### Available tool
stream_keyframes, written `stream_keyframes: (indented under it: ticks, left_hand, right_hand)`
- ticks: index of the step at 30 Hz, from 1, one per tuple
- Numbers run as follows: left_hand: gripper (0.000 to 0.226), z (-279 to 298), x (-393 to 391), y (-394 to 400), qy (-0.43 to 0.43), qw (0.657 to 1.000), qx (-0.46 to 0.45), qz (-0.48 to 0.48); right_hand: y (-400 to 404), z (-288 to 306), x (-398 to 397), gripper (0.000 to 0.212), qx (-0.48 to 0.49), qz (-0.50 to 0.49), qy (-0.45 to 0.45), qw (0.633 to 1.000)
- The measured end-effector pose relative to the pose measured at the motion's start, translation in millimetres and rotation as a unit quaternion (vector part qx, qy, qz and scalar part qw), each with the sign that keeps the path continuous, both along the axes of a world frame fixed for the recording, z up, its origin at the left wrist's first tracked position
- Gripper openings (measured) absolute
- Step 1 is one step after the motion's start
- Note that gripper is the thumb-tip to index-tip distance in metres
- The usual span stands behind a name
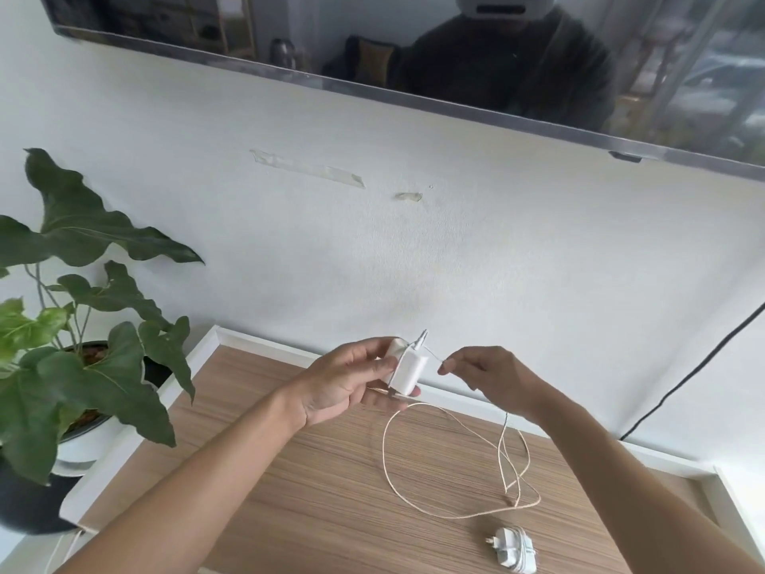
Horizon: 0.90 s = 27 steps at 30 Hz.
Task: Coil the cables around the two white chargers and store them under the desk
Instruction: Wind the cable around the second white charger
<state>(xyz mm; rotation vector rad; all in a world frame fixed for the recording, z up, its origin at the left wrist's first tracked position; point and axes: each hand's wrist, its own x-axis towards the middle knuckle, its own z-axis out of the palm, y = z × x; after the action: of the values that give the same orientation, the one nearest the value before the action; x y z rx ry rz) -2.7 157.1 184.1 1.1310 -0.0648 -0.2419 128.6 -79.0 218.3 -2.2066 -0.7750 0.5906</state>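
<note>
Right now you are winding the first of the two chargers, judging by how things lie. Your left hand (347, 383) is curled round the white charger (405, 368) and holds it up above the far edge of the wooden surface (331, 490), close to the wall. Your right hand (484, 368) pinches the thin cable (414, 445) just beside the charger, thumb and forefinger closed on it, so the short stretch between your hands runs taut. The rest of the cable hangs down and lies in loose, crossing loops on the surface. The second charger (511, 553) lies nearer you on the surface, with cable apparently already wrapped round it, though that is hard to tell for sure. Next, carry the pinched stretch round the charger body while keeping light tension, and let the slack feed up without the loops snagging on each other. Neither charger is yet stored under the desk.
</note>
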Motion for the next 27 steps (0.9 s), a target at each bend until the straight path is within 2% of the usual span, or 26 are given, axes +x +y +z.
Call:
stream_keyframes:
  ticks: [5, 13, 20, 24, 27]
  left_hand:
    - [0.040, 1, 9, 0, 0.013, 0.993, -0.047, 0.112]
    - [0.044, -1, 12, 3, 0.050, 0.987, -0.075, 0.136]
    - [0.037, -6, 15, -2, 0.068, 0.976, -0.133, 0.155]
    - [0.026, -9, 18, -8, 0.067, 0.966, -0.143, 0.203]
    - [0.032, -10, 20, -14, 0.056, 0.963, -0.133, 0.226]
  right_hand:
    - [9, -16, -23, 0.021, -0.030, 0.043, -0.028, 0.998]
    - [14, -14, -37, 0.025, -0.073, 0.108, -0.143, 0.981]
    - [14, -9, -32, 0.028, -0.110, 0.105, -0.205, 0.967]
    - [11, -7, -32, 0.029, -0.144, 0.103, -0.227, 0.958]
    - [13, -1, -40, 0.041, -0.142, 0.125, -0.232, 0.954]
